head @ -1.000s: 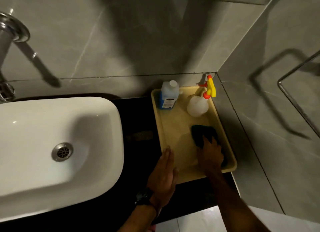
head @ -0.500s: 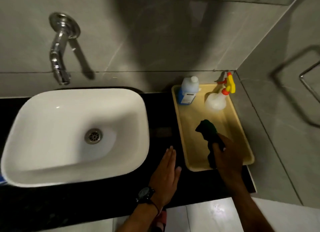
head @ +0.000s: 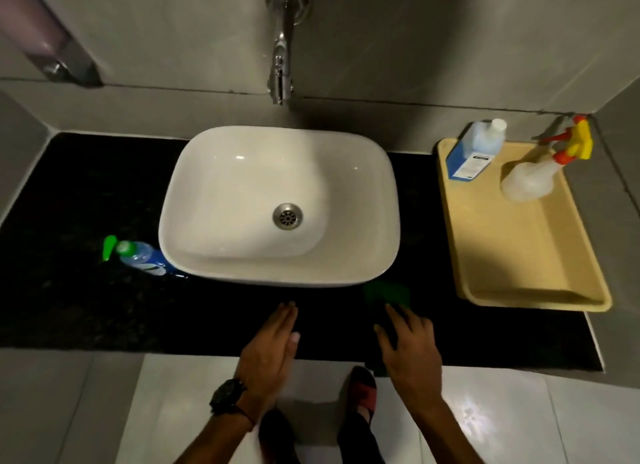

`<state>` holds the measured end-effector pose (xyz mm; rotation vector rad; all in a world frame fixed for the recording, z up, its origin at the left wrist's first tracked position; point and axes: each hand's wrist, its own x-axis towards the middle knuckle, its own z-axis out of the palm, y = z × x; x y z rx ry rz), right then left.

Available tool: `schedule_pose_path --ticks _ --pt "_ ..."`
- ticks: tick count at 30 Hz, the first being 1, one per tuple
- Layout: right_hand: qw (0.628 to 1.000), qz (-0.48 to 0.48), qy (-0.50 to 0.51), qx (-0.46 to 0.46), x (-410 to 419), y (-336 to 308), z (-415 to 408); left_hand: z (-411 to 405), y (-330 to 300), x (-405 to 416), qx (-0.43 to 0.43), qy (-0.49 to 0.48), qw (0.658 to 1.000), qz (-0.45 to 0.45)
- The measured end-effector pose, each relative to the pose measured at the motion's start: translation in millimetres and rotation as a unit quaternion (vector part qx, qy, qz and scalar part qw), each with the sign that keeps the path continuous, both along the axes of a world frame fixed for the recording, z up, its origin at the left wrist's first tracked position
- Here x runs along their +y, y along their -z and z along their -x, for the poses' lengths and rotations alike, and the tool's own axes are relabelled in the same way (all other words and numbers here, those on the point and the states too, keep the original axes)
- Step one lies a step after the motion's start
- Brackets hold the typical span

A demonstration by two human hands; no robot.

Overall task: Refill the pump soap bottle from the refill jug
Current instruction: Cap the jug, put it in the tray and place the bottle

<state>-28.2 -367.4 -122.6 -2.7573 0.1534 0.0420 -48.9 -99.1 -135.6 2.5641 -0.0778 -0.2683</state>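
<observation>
Now, from my head camera, the green cloth (head: pixel 386 294) that was on the yellow tray (head: pixel 533 256) a moment ago lies on the black tabletop (head: pixel 79 290), with my right hand (head: pixel 408 342) spread flat on its near edge, gripping nothing. My left hand (head: pixel 270 346) hovers open beside it, also empty. The pump soap bottle (head: pixel 145 254) stands left of the sink (head: pixel 277 204); the refill jug (head: pixel 474 150) sits at the tray's back corner beside a spray bottle (head: pixel 533 179). I judge refilling hasn't begun; both hands are free to fetch them.
</observation>
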Motion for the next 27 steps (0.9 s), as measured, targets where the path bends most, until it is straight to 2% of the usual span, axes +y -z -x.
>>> schedule_pose_path --ticks 2,5,8,11,16,19,24,27 --pt "0.996 0.069 -0.053 -0.002 5.3 19.6 3.1 -0.2 1.7 33.7 -0.025 -0.034 0.999 -0.033" --pt "0.985 0.121 -0.123 -0.006 6.7 46.3 -0.4 0.1 9.6 89.4 -0.032 -0.098 0.991 -0.088" --pt "0.985 0.142 -0.094 0.01 19.4 58.8 -8.8 6.4 24.8 136.3 -0.033 -0.118 0.983 -0.137" --pt "0.988 0.138 -0.071 0.013 79.7 64.7 -1.1 12.8 41.8 159.9 -0.021 -0.122 0.978 -0.167" --pt "0.974 0.054 -0.22 -0.007 244.1 72.8 13.6 13.5 58.6 165.6 -0.029 -0.109 0.974 -0.197" --pt "0.969 0.025 -0.246 -0.004 306.2 68.3 5.9 13.3 63.9 171.5 -0.035 -0.109 0.974 -0.198" --pt "0.952 0.037 -0.304 -0.022 270.4 69.1 3.2 14.4 69.9 172.5 -0.038 -0.122 0.974 -0.188" --pt "0.972 0.075 -0.221 -0.007 203.2 69.3 1.8 14.5 69.4 171.2 -0.038 -0.123 0.973 -0.19"
